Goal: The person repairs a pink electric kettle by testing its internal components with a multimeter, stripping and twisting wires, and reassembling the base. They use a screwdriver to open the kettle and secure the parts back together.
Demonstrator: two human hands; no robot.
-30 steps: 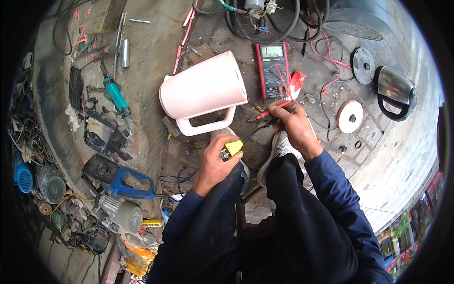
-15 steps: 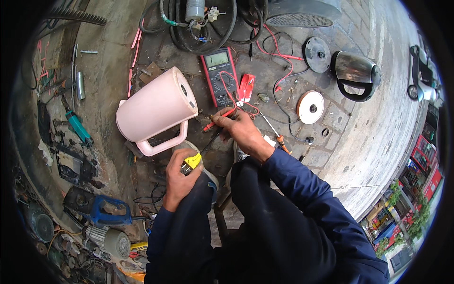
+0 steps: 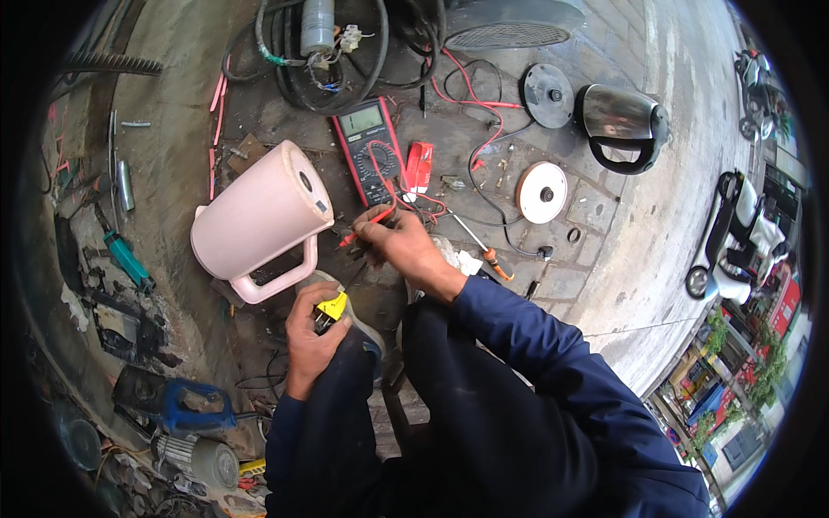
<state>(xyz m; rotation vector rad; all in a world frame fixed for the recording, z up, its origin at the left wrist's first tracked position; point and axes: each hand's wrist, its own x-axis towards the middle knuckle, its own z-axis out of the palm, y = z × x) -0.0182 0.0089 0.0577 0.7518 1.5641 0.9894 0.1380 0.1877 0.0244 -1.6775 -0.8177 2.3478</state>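
Note:
A yellow power plug [image 3: 332, 306] with a dark prong side sits in my left hand [image 3: 313, 347], its fingers closed round it over my left knee. My right hand [image 3: 418, 255] is closed on a red test probe [image 3: 349, 238], which points left toward the pink electric kettle [image 3: 259, 216]. Whether anything else is in those fingers I cannot make out. The kettle lies tilted on the ground, its handle near my left hand. Just beyond my right hand lies a red-and-black multimeter [image 3: 361, 123], with red leads running across it.
To the right lie an orange-handled screwdriver [image 3: 498, 264], a white round kettle base [image 3: 542, 192], a black round base [image 3: 547, 95] and a steel kettle [image 3: 618, 116]. Thick black cable coils [image 3: 380, 52] lie ahead. A blue-handled power tool [image 3: 197, 406] and a motor [image 3: 207, 462] are at left.
The view has swung right, so the ground things sit further left and a parked scooter shows at right. Both hands keep their holds; the probe has shifted slightly relative to the kettle.

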